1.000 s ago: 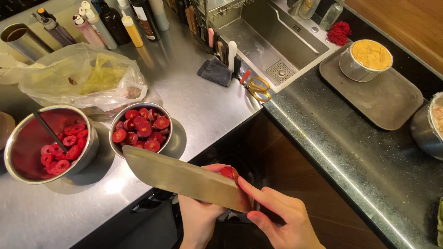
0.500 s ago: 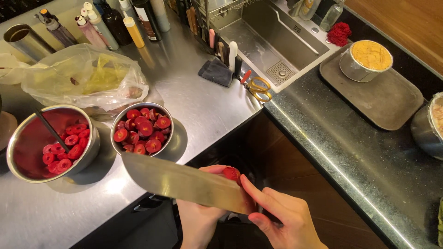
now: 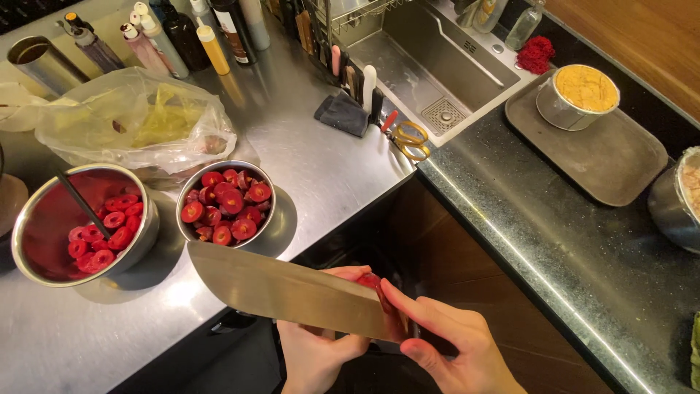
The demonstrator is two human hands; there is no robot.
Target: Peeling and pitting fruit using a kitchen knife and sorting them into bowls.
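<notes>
we hold a small red fruit point(image 3: 369, 280) in the fingertips of our left hand point(image 3: 321, 350), out in front of the counter edge rather than over it. our right hand point(image 3: 445, 343) is clenched around the handle of a broad cleaver point(image 3: 292, 292), thumb stretched along the blade's near end. the blade's long axis runs left and slightly up across the view; the fruit sits just behind its heel end, touching or almost touching the steel, closest to the left fingers. we count one cleaver, one fruit in hand, and two steel bowls: the nearer bowl point(image 3: 268, 191) heaped with red halves, the left bowl point(image 3: 29, 252) with fewer pieces.
</notes>
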